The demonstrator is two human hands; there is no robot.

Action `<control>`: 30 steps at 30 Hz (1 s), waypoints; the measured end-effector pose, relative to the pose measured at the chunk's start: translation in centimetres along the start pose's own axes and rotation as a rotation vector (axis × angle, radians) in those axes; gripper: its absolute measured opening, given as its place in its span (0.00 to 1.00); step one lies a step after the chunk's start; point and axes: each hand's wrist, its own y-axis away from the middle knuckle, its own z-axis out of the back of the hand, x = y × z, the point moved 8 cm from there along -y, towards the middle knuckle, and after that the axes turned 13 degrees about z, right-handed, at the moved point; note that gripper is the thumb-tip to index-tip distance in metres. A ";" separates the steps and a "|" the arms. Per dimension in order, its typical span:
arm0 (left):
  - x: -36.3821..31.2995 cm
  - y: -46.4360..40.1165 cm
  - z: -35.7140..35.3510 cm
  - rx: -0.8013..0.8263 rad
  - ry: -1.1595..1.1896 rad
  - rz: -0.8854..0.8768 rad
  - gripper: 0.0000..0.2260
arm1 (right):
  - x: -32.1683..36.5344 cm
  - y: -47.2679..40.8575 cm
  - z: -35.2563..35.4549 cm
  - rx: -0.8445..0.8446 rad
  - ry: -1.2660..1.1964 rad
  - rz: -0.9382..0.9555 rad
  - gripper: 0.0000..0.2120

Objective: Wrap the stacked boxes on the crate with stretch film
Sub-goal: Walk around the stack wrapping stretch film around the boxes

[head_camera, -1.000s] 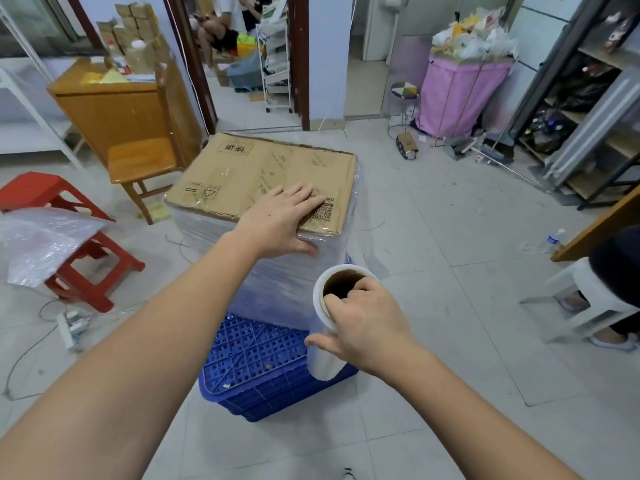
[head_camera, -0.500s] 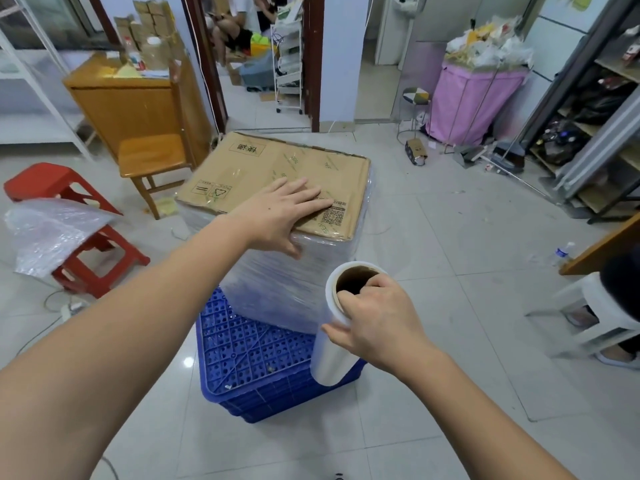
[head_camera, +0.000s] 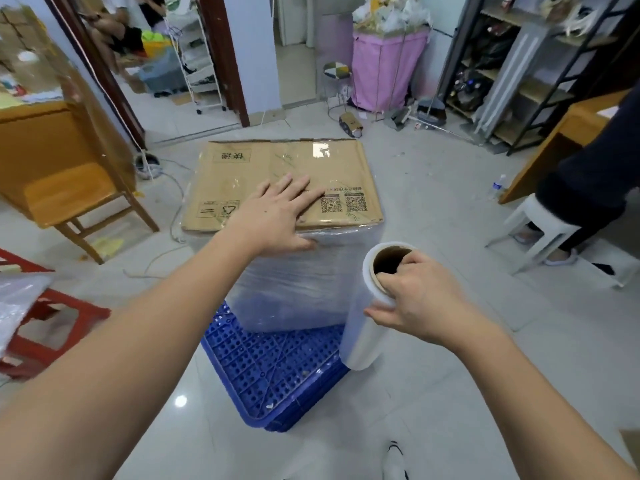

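While the left hand [head_camera: 277, 216] was pressed flat on the stacked boxes [head_camera: 287, 188], the light, slippery film roll [head_camera: 367, 317] was gripped beside them by the right hand [head_camera: 415, 299], fingers hooked in its stiff core.

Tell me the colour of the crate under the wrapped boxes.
Blue, with a perforated grid top; the crate shows plainly in the head view.

Glossy tiled floor [head_camera: 433, 209], wooden chair [head_camera: 74, 199], perhaps metal shelving [head_camera: 519, 74].
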 end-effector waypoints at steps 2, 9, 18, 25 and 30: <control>-0.1 -0.2 0.2 -0.003 0.006 -0.008 0.46 | 0.6 0.2 0.0 0.083 0.014 -0.108 0.21; -0.1 -0.5 0.1 -0.017 0.010 -0.015 0.46 | 1.2 2.4 0.4 0.200 -0.072 -0.516 0.17; -0.1 -0.1 0.2 -0.034 0.009 -0.002 0.46 | 2.5 3.0 1.4 -0.103 0.027 -0.464 0.30; 0.0 -0.3 0.0 -0.018 0.007 0.007 0.46 | 8.9 -0.2 2.0 -0.183 -0.011 -0.045 0.24; 0.3 0.3 0.1 -0.026 0.011 0.000 0.45 | 12.9 -2.6 2.7 -0.173 -0.085 0.171 0.23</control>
